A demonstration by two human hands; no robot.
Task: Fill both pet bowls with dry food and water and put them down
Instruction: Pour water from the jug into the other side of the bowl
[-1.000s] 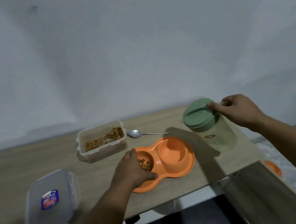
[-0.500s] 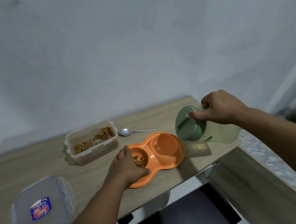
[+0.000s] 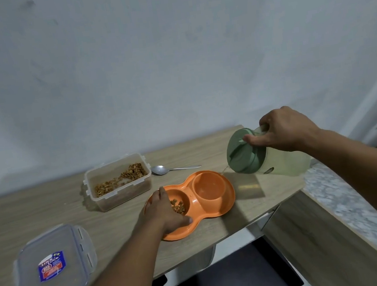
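1. Pale wall behind, and below it a wooden table (image 3: 48,214) where I work with both hands.
2. I judge the task about half done: the left well of the orange double bowl (image 3: 191,202) holds some kibble (image 3: 178,207); the right well looks dry.
3. My left hand (image 3: 165,212) clamps the bowl's near rim, steadying it on the table.
4. My right hand (image 3: 282,131) grips the green-lidded pitcher (image 3: 263,157), tipped toward the right well; a thin stream seems to start, though I cannot be sure.
5. Left over: water, then setting the bowl down.
6. An open clear tub (image 3: 118,181) holds more kibble; its lid (image 3: 53,273) and a spoon (image 3: 174,168) lie apart.
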